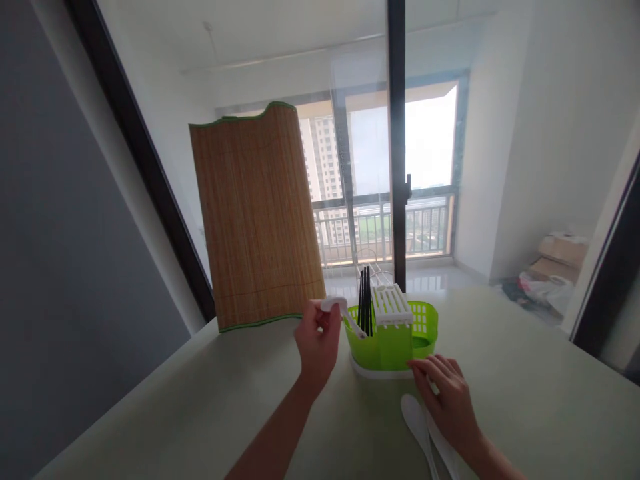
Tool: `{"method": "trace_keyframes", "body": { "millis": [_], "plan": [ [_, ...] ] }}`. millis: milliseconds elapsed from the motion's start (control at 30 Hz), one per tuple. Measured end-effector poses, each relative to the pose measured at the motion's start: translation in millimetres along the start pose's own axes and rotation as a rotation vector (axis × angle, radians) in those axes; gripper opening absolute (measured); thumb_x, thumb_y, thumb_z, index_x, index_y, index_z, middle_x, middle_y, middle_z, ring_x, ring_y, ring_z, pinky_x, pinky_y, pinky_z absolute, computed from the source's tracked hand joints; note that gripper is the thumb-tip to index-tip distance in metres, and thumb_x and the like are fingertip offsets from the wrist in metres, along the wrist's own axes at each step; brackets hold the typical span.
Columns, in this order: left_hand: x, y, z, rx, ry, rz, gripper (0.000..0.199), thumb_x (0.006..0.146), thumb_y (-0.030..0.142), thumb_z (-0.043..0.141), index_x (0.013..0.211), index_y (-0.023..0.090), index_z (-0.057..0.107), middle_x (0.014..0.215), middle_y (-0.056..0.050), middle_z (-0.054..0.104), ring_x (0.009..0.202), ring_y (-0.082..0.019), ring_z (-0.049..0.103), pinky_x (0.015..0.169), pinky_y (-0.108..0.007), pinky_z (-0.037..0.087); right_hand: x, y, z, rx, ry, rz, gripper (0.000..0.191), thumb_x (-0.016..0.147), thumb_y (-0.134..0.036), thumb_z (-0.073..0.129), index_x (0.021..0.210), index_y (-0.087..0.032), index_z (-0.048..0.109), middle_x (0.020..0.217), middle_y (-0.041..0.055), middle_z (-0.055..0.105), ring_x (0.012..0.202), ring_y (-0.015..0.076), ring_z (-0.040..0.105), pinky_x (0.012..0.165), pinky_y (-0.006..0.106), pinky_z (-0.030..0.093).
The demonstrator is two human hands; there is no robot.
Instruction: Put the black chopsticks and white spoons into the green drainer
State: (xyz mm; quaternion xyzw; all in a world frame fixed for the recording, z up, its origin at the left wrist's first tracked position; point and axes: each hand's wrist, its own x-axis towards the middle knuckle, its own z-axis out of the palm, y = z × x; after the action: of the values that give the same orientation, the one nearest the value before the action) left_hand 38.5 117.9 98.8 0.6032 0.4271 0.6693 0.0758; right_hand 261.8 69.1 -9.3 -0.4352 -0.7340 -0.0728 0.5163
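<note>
Head view, left grip [319, 341] on white spoon [332, 303], green caddy [394, 348] beside

Looked like a home, a high-rise flat. Past the far edge of the table [200, 407], a glass door [397, 147] gave onto a windowed balcony [435, 279]; outside stood a tower [324, 157], seen from well up. Near that edge, a caddy [394, 350] held chopsticks [366, 300]; spoons [416, 419] lay before it.
</note>
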Motion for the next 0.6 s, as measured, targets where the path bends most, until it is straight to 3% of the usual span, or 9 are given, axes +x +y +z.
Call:
{"method": "trace_keyframes", "body": {
  "millis": [100, 200, 333, 600],
  "plan": [
    [44, -4, 12.3, 0.137, -0.038, 0.037, 0.021, 0.084, 0.038, 0.055, 0.074, 0.02, 0.05, 0.065, 0.004, 0.058, 0.057, -0.009, 0.052, 0.055, -0.02, 0.037, 1, 10, 3, -0.063, -0.038, 0.035, 0.01, 0.095, -0.025, 0.051, 0.09, -0.023, 0.059, 0.082, 0.0017, 0.064, 0.078, 0.021, 0.056, 0.073, 0.035, 0.036],
    [64, -14, 26.3, 0.416, -0.228, 0.026, 0.018, 0.084, 0.036, 0.053, 0.075, 0.021, 0.054, 0.067, 0.003, 0.062, 0.061, -0.011, 0.056, 0.056, -0.022, 0.036, -2, 14, 5, -0.084, -0.053, 0.036, 0.011, 0.095, -0.027, 0.05, 0.091, -0.023, 0.059, 0.081, 0.0011, 0.064, 0.077, 0.0207, 0.056, 0.074, 0.035, 0.035],
    [62, -33, 41.7, 0.717, -0.467, -0.047, 0.019, 0.084, 0.036, 0.049, 0.081, 0.021, 0.061, 0.077, -0.001, 0.068, 0.071, -0.016, 0.061, 0.058, -0.024, 0.035, -3, 13, 8, -0.102, -0.079, 0.003, 0.012, 0.096, -0.026, 0.049, 0.093, -0.023, 0.06, 0.079, 0.0006, 0.063, 0.076, 0.0199, 0.055, 0.075, 0.035, 0.034],
    [51, -54, 58.3, 0.811, -0.577, -0.133, 0.024, 0.078, 0.038, 0.053, 0.076, 0.019, 0.066, 0.077, -0.006, 0.069, 0.076, -0.023, 0.064, 0.059, -0.027, 0.037, 1, 11, 5, -0.166, -0.147, 0.002, 0.015, 0.095, -0.024, 0.048, 0.086, -0.023, 0.06, 0.075, 0.0002, 0.061, 0.074, 0.0206, 0.055, 0.073, 0.036, 0.034]
  ]
}}
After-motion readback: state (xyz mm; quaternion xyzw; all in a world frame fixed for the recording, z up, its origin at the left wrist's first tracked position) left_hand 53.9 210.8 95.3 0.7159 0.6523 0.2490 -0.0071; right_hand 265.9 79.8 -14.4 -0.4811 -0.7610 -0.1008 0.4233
